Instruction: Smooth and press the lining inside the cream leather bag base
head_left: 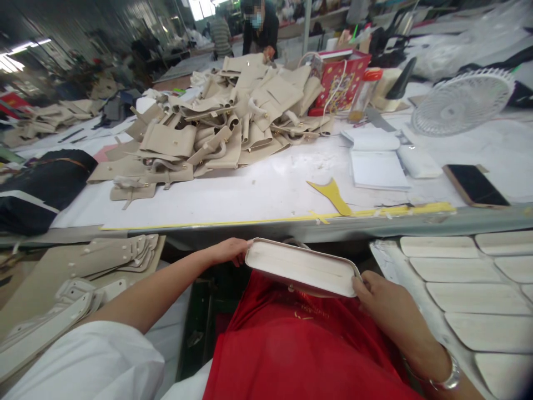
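A pale, flat-faced bag piece (302,266) with a raised rim hangs between my two hands, over the red apron at the table's front edge. My left hand (231,251) is closed on its left end. At its lower right corner, the fingers and thumb of my right hand (375,291) pinch the rim. A curved strap-like part shows just behind its top edge. The underside of the piece is hidden.
Beige bag parts (250,105) are heaped on the white table (266,194). Near its front lie a yellow tool (331,197), a notepad (378,166) and a phone (477,185). Pale panels (470,294) lie at right, beige pieces (79,300) at left. A person stands behind.
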{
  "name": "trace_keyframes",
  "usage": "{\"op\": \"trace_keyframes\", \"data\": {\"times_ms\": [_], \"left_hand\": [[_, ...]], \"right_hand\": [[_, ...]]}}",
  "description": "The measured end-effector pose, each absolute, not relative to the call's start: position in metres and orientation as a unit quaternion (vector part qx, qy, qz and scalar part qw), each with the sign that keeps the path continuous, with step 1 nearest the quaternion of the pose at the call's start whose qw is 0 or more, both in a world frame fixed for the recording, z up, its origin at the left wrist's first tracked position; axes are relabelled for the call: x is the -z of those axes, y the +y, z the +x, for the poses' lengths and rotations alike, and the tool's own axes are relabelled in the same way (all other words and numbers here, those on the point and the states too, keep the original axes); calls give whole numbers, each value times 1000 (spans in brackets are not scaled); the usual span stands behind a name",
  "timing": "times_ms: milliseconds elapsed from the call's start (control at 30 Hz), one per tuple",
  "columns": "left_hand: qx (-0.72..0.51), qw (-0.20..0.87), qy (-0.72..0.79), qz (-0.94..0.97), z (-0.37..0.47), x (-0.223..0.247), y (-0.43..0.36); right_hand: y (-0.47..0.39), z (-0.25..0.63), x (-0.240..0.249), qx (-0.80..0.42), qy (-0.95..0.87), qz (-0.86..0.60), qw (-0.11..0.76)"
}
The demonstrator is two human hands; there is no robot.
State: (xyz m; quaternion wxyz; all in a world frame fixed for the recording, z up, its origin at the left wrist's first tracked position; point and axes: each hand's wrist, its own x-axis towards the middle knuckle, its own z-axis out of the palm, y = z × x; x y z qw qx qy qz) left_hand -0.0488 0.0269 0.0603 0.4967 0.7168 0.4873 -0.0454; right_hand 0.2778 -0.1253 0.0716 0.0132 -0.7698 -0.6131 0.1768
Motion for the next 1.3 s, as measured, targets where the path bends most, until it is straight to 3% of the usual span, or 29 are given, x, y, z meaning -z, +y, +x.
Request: {"op": "trace_keyframes", "data": {"times_ms": [67, 167, 333, 500, 867, 1000, 1133, 1233, 1300], "left_hand": [[-15, 654, 474, 590, -59, -51, 27], [-71, 725, 461, 507, -67, -36, 25], [-61, 691, 491, 527, -61, -31, 26], [44, 638, 519, 567, -51, -52, 37], [102, 624, 453, 628, -45, -51, 49], [67, 544, 453, 703, -55, -39, 39], [-11, 354, 435, 828, -58, -35, 26], [-89, 233, 371, 894, -38, -45, 14], [-129, 210, 292, 924, -10, -51, 3]], "right_hand": [[-126, 278, -71, -174, -619, -765, 19], [-126, 279, -68, -177, -615, -768, 14], [-125, 282, -61, -183, -620, -763, 1], [-125, 280, -59, -193, -603, -774, 7], [-118, 275, -71, -190, -577, -794, -7], [-123, 269, -73, -186, -555, -811, 16], [-125, 269, -72, -173, -535, -826, 18], [-124, 270, -73, -192, -530, -826, 29], [-123, 269, -73, -212, -529, -821, 40]]}}
